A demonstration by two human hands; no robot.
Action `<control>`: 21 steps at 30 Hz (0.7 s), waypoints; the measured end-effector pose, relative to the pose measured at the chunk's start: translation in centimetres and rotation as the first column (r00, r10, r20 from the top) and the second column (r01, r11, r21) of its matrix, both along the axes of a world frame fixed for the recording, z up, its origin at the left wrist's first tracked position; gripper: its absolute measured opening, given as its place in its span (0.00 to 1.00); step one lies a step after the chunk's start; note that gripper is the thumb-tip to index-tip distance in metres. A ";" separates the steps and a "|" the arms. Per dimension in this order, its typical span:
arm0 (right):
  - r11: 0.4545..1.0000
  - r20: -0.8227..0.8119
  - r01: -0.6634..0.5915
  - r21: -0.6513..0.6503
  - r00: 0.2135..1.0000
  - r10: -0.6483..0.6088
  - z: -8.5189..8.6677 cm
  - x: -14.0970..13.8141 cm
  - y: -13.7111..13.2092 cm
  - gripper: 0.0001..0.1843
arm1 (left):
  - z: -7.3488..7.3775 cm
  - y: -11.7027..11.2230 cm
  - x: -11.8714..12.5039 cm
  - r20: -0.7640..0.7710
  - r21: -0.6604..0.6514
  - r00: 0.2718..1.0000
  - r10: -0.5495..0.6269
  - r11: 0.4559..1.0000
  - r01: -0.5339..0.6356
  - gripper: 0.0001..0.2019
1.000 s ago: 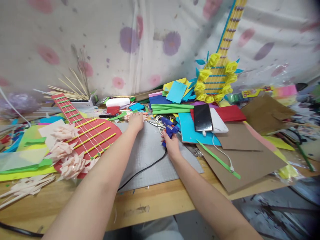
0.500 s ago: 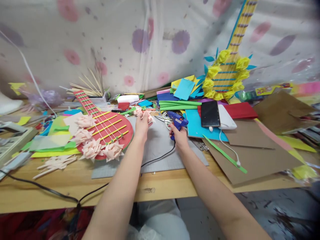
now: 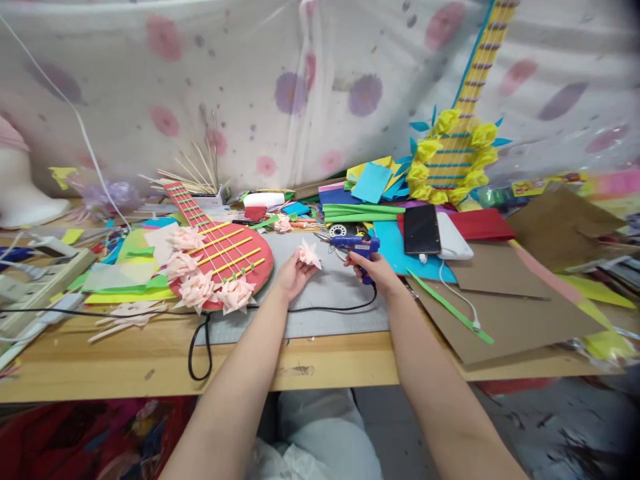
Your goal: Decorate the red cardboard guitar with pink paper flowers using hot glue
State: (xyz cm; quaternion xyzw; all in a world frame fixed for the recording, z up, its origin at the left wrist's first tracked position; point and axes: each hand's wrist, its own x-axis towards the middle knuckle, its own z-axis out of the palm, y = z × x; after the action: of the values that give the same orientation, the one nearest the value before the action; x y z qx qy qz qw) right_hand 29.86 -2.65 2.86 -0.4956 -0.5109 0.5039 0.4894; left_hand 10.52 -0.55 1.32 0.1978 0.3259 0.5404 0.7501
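Between the fingers of my left hand (image 3: 295, 275) is a pale pink paper flower (image 3: 309, 254), held over the grey cutting mat (image 3: 325, 323). A blue glue gun (image 3: 357, 247) is gripped in my right hand (image 3: 377, 268), its nozzle pointing left toward the flower but apart from it. The black cord (image 3: 330, 309) runs left from its handle across the mat. To the left lies a red paper guitar (image 3: 235, 250) with yellow and green strips, and several pink flowers (image 3: 195, 291) along its lower left edge. Another pink flower (image 3: 283, 224) rests behind the mat.
A yellow paper guitar (image 3: 453, 160) with yellow flowers leans at the back. On the right are a phone (image 3: 421, 229), a white power bank (image 3: 453, 237) and brown cardboard (image 3: 520, 310). A power strip (image 3: 45, 287) sits far left. Scissors lie partly behind the glue gun.
My left hand has come nearer with a pink flower from the pile behind the mat. My right hand has shifted right and turned the glue gun's nozzle left. The cord has moved.
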 end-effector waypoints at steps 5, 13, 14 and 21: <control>0.994 0.068 -0.105 -0.008 0.992 0.105 -0.2 -0.8 -0.2 0.20 | -0.5 0.0 -0.9 0.010 0.072 0.999 -0.037 0.997 0.037 0.09; 0.993 0.064 -0.116 -0.024 0.991 0.117 -0.3 -1.1 -0.4 0.22 | -0.5 -0.9 -2.3 -0.022 0.124 1.000 0.008 0.992 -0.005 0.10; 0.992 0.077 -0.125 -0.026 0.989 0.127 -0.4 -1.1 -0.4 0.22 | -0.5 -1.0 -2.4 -0.029 0.131 1.000 0.010 0.991 -0.006 0.10; 0.996 0.107 -0.089 -0.030 0.990 0.091 -0.8 -1.3 -0.2 0.21 | -0.2 -1.0 -2.4 -0.045 0.119 0.999 0.010 0.993 -0.005 0.10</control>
State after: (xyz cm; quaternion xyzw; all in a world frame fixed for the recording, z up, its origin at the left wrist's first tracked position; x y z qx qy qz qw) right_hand 28.60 -2.82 2.06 -0.5046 -0.5522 0.5041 0.4316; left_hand 8.16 -1.58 1.09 0.2531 0.3106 0.5571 0.7274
